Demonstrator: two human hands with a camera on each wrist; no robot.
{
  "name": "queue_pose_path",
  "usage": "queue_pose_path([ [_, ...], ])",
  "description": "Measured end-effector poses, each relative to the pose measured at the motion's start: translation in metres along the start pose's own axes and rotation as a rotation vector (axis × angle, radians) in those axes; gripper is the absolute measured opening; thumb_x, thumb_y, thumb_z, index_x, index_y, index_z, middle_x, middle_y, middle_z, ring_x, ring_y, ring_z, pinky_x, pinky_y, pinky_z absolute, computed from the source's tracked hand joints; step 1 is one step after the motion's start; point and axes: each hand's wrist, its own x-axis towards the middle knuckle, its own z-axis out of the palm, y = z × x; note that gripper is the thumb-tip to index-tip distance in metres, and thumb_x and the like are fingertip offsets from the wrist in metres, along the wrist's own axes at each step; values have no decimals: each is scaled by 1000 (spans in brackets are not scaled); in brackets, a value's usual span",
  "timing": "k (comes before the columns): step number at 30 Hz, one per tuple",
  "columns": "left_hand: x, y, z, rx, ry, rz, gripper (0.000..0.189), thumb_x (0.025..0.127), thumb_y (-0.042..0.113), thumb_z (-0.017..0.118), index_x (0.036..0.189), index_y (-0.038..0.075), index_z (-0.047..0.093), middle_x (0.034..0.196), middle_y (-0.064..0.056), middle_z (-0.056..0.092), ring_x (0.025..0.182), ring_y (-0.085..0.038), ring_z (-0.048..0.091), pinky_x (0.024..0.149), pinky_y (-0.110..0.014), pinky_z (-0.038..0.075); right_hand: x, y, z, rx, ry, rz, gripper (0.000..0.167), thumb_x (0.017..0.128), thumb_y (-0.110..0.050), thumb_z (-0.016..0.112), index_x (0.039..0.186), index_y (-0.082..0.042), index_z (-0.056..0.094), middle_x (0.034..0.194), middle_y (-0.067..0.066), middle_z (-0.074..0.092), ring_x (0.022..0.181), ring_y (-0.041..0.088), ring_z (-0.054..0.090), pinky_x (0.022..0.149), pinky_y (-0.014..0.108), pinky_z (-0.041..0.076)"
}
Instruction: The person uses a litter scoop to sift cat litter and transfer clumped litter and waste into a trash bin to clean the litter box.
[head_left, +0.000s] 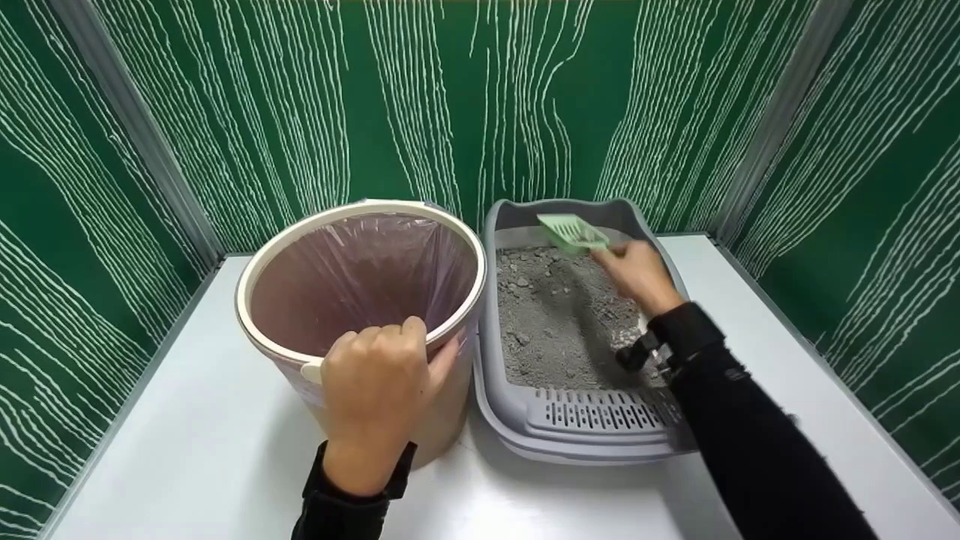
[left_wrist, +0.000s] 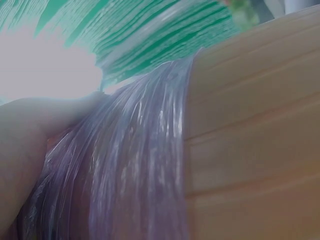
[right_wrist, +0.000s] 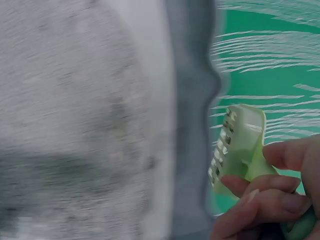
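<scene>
My left hand (head_left: 379,382) grips the near rim of a round waste bin (head_left: 246,307), fingers curled over it and thumb along the outside. A thin purple bin liner (left_wrist: 140,140) is folded down over the bin's outer wall in the left wrist view. In my right hand (head_left: 639,274) is the handle of a pale green slotted litter scoop (head_left: 574,234), held above the far part of a grey litter box (head_left: 491,300). Grey litter (head_left: 544,341) with small clumps covers the box floor. No load shows on the scoop (right_wrist: 245,135) in the right wrist view.
Bin and litter box stand side by side on a white table (head_left: 187,420), very close together. Green panels (head_left: 525,97) with white wavy lines close off the back and both sides. A perforated step (head_left: 600,412) forms the box's front edge.
</scene>
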Motion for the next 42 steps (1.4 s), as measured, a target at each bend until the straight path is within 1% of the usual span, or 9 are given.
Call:
queue_pose_path([
  [3, -1, 0, -1, 14, -7, -4, 56, 80, 46, 91, 60, 11, 52, 48, -2, 46, 40, -24, 52, 43, -36, 36, -7, -36, -15, -17, -86, -25, 53, 109, -42, 59, 143, -1, 62, 79, -7, 51, 55, 3, 39, 48, 20, 38],
  [10, 0, -1, 1, 22, -14, -2, 59, 80, 48, 90, 58, 12, 50, 48, -1, 44, 40, -23, 50, 43, -35, 36, -32, -126, -41, -223, -195, -258, 46, 107, -49, 60, 127, -10, 74, 72, -8, 54, 55, 5, 42, 48, 20, 38],
  [14, 2, 0, 2, 16, -1, 7, 59, 80, 47, 91, 57, 13, 48, 47, 0, 41, 39, -22, 48, 43, -35, 35, -48, -167, -42, -258, -260, -300, 41, 106, -49, 63, 125, -15, 76, 69, -8, 51, 52, 4, 37, 45, 21, 34],
  [16, 2, 1, 2, 14, 2, 5, 59, 79, 46, 91, 57, 13, 47, 47, 0, 41, 39, -23, 48, 43, -35, 35, -54, -181, -36, -280, -285, -334, 40, 105, -48, 65, 125, -15, 76, 75, -5, 61, 54, 6, 41, 48, 22, 37],
  [21, 2, 0, 2, 9, -4, -7, 58, 77, 47, 92, 58, 12, 50, 47, -2, 44, 40, -25, 51, 44, -36, 36, -65, -200, -13, -399, -346, -499, 36, 105, -43, 68, 126, -15, 77, 103, 4, 77, 69, 14, 58, 70, 33, 54],
  [27, 0, 0, 3, 5, 0, -14, 56, 76, 46, 93, 59, 11, 52, 48, -4, 49, 42, -27, 54, 45, -38, 38, -76, -213, 3, -639, -352, -711, 29, 102, -34, 74, 122, -13, 79, 109, 3, 79, 86, 16, 73, 85, 40, 59],
  [31, 0, 0, 2, 15, 2, -11, 55, 74, 45, 94, 60, 11, 54, 49, -4, 51, 42, -27, 55, 45, -38, 39, -82, -220, 8, -758, -317, -888, 24, 101, -30, 76, 115, -12, 81, 101, 3, 80, 79, 17, 73, 80, 39, 60],
  [37, 0, 0, 2, 28, -4, -7, 54, 76, 48, 93, 61, 10, 57, 50, -5, 53, 43, -26, 57, 46, -38, 40, -94, -224, 17, -901, -247, -1178, 10, 98, -21, 78, 98, -11, 81, 74, -1, 71, 56, 15, 58, 58, 36, 54],
  [42, 0, 0, 2, 23, 2, -8, 55, 78, 50, 91, 60, 10, 57, 49, -5, 53, 43, -27, 57, 45, -39, 40, -107, -227, 26, -1168, -186, -1292, 3, 98, -16, 78, 96, -14, 77, 65, -2, 60, 51, 13, 47, 50, 32, 48],
])
